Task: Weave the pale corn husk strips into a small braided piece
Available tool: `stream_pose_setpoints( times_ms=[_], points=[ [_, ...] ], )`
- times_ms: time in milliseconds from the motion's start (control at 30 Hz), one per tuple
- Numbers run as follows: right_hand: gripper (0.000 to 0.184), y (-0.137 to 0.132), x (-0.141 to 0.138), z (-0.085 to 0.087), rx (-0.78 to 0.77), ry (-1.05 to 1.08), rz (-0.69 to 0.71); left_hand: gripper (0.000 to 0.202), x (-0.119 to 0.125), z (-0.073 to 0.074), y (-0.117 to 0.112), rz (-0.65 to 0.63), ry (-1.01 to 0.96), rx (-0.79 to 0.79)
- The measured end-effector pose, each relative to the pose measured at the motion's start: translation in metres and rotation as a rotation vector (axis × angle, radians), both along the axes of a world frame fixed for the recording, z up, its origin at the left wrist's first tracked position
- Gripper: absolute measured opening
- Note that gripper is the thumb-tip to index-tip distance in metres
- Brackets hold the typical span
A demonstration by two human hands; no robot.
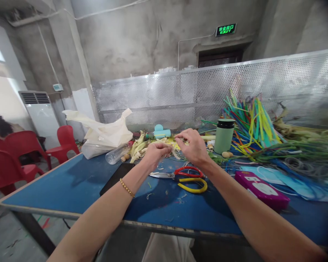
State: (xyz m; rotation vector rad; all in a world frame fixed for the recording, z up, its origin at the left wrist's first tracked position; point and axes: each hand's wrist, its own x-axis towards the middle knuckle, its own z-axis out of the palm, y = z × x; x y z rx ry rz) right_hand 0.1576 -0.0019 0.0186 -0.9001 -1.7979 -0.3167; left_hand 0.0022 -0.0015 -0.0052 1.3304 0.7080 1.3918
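Observation:
Over the blue table, my left hand is closed in a pinch beside dried husk strips. What its fingertips hold is too small to make out. My right hand is raised a little to the right, its thumb and forefinger tips brought close together. Any thin strand between them cannot be made out against the pale and yellow scraps behind. Below both hands lie scissors with one red and one yellow handle loop. Corn husks are heaped just left of my left hand.
A phone, clear bottle and white plastic bag are at left. Rightward stand a green flask, coloured strips, green cords and a purple box. A perforated metal panel rises behind.

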Motion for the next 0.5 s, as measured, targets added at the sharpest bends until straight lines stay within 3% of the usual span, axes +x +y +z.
stream_pose_setpoints(
  times_ms=[133,300,500],
  points=[
    [0.014,0.0002,0.0049,0.0043,-0.248,-0.125,0.197,0.01,-0.0001,0.0011,-0.0077,-0.054,0.201,0.038],
    [0.016,-0.0003,0.0095,0.0038,-0.565,0.013,0.488,0.016,-0.0056,0.0047,-0.0115,-0.206,0.201,-0.038],
    [0.018,-0.0023,0.01,0.0024,-0.715,0.191,0.58,0.025,-0.008,0.0039,-0.0098,-0.286,0.154,-0.102]
  ],
)
